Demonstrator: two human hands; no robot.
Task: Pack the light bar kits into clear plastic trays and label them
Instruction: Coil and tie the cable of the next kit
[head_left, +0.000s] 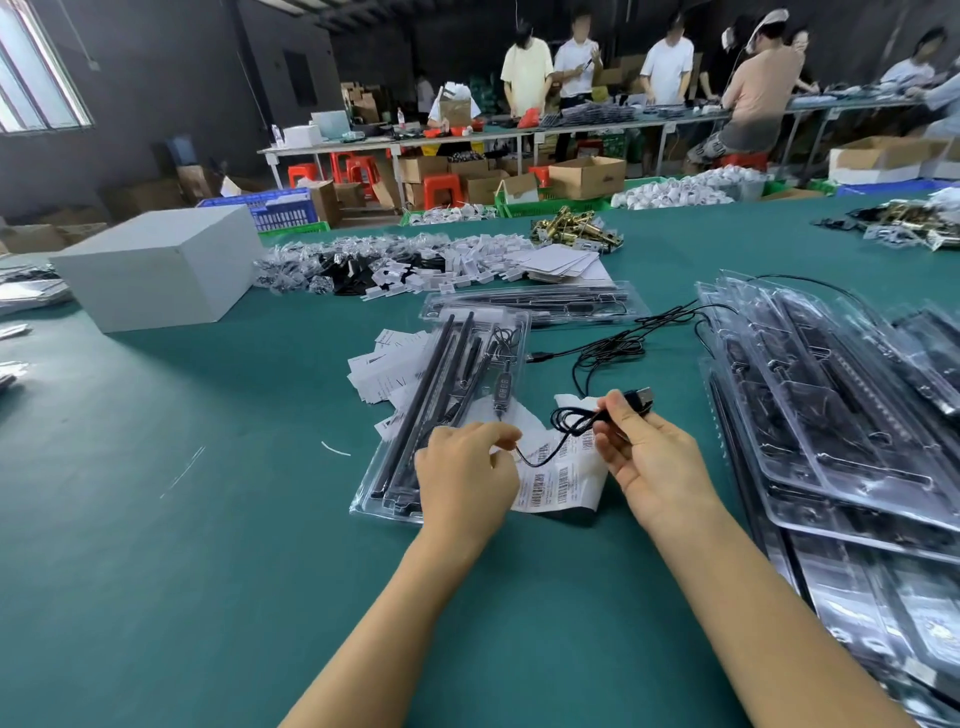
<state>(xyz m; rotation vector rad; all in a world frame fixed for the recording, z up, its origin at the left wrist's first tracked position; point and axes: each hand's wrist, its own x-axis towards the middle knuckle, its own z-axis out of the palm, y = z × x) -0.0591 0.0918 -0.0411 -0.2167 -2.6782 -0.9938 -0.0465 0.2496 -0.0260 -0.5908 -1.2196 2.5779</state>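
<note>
Light bar kit (441, 395) sits in its clear tray (374, 499) under the left hand (465, 480), which pinches the black cable (543, 457). Right hand (652, 460) grips the coiled USB end (641, 397) above barcode labels (558, 480); packed trays (831, 415) stack right on the green desk (208, 545).

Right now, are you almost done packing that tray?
Partly. The black light bars already lie in the clear tray. The right hand grips the coiled USB cable, and the left hand pinches its other end. Tucking the cable in remains, as does labelling from the barcode sheet.
</note>
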